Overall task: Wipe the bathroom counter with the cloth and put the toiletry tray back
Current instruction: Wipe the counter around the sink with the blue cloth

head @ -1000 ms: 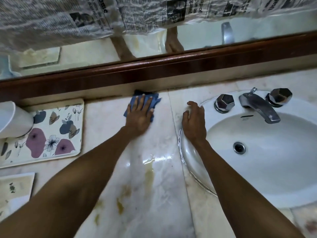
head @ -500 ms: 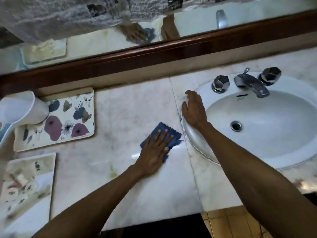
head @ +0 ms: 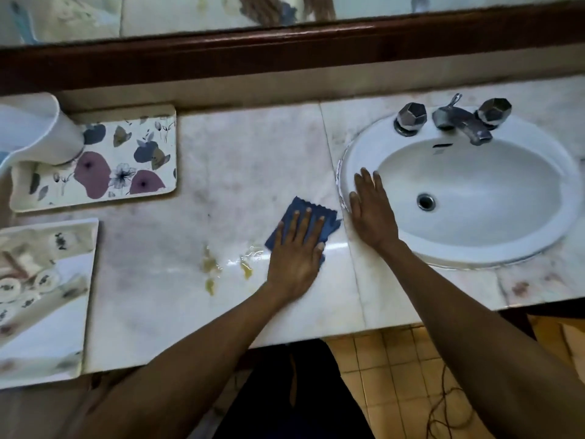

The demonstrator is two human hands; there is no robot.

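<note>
Wiping underway: left hand (head: 294,261) flat, pressing cloth (head: 302,221) on counter (head: 253,160), right hand (head: 372,210) spread empty on sink (head: 474,251) rim; next, sweep left over stains (head: 210,267).

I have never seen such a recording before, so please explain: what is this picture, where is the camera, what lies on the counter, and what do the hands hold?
No machine is here. A person wears one camera on the head, looking down at their own two bare hands. The left hand lies flat on a blue cloth, pressing it on the marble counter. The right hand holds nothing and rests on the rim of the white sink. Yellowish stains lie left of the cloth. Far left is a flowered tray with a white cup on it. Nearer you is a second flat thing, too blurred to name. A mirror frame runs along the back.
</note>
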